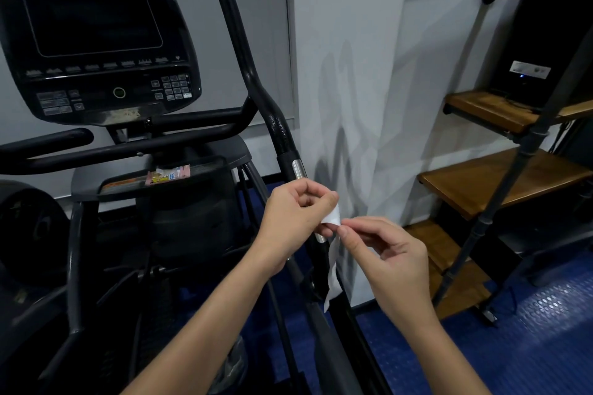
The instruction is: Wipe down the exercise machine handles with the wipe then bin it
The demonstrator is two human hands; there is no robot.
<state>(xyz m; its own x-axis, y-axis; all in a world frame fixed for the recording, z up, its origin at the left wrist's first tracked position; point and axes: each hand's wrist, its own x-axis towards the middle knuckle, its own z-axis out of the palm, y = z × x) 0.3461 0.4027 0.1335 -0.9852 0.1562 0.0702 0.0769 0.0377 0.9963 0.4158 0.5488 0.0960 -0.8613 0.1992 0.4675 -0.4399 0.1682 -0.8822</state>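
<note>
Fingers of both hands pinching one thin white paper wipe point(332, 253), just right of the middle of the frame. Left hand point(293, 221) nipping the top edge, right hand point(382, 253) nipping just below, and the rest of the strip hanging down loose. Looks like opening out the folded wipe before any rubbing.

Best done slowly: pull the corners apart softly so the thin sheet does not rip, spread flat, then wrap round the long black curved machine handle point(256, 83) right behind the hands, shiny silver band point(298, 168) too. Same for the short black padded handle point(45, 141) at the left edge.

Grey plastic tray point(106, 186) under the dark screen panel point(93, 42), left of centre, with small pink and yellow paper wrappers point(168, 174) lying in it. At the bottom middle, something like a clear crinkly bag point(232, 369), maybe a bin liner, too dark to tell.
</note>
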